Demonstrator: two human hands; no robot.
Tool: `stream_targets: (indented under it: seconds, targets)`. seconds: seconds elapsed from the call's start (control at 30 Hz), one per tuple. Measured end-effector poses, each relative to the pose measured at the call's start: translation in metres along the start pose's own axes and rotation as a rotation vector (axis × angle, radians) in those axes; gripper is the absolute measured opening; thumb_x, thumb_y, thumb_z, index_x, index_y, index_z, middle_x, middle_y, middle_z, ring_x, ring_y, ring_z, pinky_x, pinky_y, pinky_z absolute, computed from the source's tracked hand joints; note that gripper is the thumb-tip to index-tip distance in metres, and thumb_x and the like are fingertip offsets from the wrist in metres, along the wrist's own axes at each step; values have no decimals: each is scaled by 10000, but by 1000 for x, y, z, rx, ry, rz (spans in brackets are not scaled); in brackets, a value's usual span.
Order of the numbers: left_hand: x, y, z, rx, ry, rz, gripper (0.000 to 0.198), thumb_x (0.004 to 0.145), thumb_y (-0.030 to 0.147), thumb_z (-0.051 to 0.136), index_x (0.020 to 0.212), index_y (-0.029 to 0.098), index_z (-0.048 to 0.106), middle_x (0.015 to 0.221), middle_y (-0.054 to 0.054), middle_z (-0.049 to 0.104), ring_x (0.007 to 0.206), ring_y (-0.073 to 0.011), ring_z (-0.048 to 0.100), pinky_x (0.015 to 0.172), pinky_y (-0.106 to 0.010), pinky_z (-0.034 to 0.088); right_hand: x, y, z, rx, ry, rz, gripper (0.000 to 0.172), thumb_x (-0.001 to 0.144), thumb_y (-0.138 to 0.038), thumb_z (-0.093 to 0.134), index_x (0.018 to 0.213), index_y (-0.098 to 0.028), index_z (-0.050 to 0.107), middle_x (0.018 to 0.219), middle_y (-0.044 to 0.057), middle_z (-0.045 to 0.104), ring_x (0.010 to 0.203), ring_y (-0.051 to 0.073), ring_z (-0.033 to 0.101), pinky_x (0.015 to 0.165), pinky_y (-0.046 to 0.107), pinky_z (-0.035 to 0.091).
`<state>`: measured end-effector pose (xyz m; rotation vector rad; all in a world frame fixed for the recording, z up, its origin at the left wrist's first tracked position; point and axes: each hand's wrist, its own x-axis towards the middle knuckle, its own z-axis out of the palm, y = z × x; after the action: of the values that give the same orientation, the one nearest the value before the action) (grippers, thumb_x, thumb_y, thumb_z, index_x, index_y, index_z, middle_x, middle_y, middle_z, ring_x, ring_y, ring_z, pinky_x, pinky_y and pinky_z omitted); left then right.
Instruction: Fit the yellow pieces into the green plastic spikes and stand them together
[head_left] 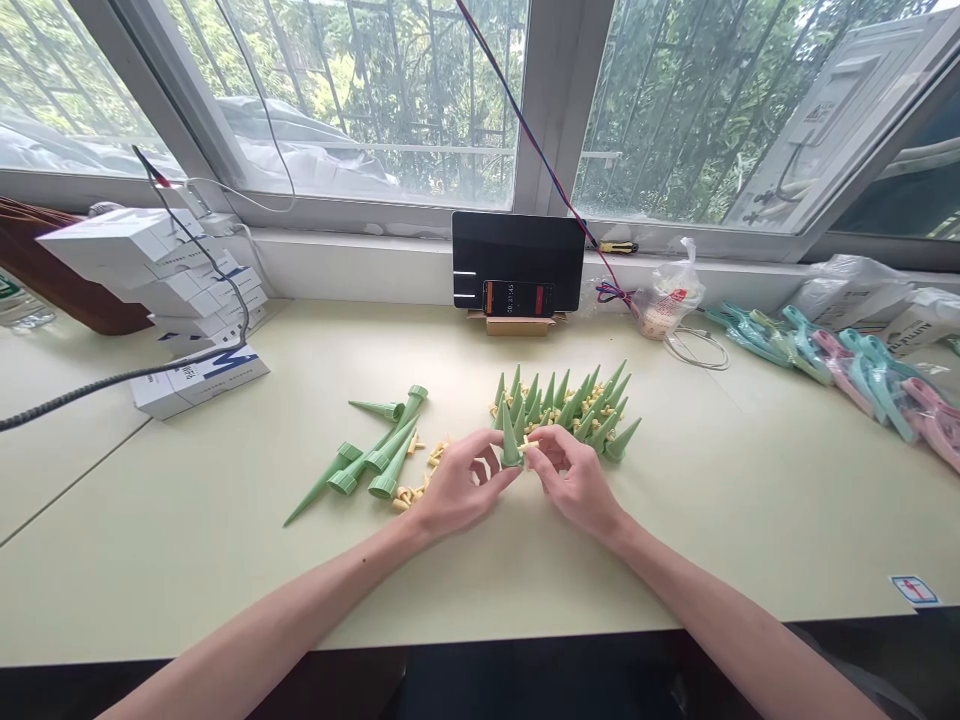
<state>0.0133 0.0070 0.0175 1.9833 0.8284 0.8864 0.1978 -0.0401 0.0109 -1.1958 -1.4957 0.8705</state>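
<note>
Over the middle of the pale table, my left hand (459,486) pinches a green cone-shaped spike (510,442), tip up. My right hand (574,478) meets it from the right, fingers pinched on a small yellow piece (529,447) at the spike's base. Just behind my hands, several green spikes (571,408) stand upright in a cluster with yellow pieces among them. To the left, several more green spikes (375,455) lie flat, with loose yellow pieces (420,478) beside them.
A black tablet (517,258) and a phone (519,298) lean against the windowsill. Stacked white boxes (157,270) and a dark cable (112,380) sit at the left. Teal and pink clips (847,365), plastic bags (671,295) and white packages (915,320) fill the right.
</note>
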Motion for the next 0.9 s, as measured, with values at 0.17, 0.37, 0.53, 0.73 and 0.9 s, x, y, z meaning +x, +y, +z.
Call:
stream_targets:
  seconds: [0.17,0.37,0.53,0.73,0.9]
  targets:
    - [1,2,-2,-62,2,-37,224,888,332,654,1028,161,615,881,-28,628,695,-118,608,570,-217,531,1,1,-1,-87,-9,-36,250,995,-420,520,1086,-198,591,742,1,597,521,127,516,486,257,402]
    - [-1,-5,-1,-68,13,-50,285,881,358,660,1068,152,600,805,-14,604,673,-126,607,556,-225,534,2,3,-2,-136,-9,-59,259,1010,-425,495,1004,-198,618,793,38,643,548,146,527,544,281,435]
    - [-2,-7,0,-67,15,-44,283,873,359,658,1055,149,603,819,-22,607,676,-132,610,549,-233,541,2,5,-3,-171,-45,-69,261,1016,-416,479,992,-195,616,753,25,619,575,157,539,567,278,433]
    - [-2,-8,-1,-93,17,-57,290,878,358,653,1079,153,609,812,-21,624,711,-145,626,599,-248,565,2,8,-4,-211,-95,-113,221,1029,-361,460,1009,-191,599,783,25,618,618,154,532,604,276,419]
    - [-3,-8,-1,-118,-9,-81,325,875,380,656,1093,142,615,786,-17,618,679,-141,618,592,-252,560,2,9,-6,-219,-128,-158,240,1037,-355,429,960,-196,591,776,22,590,639,159,519,615,278,412]
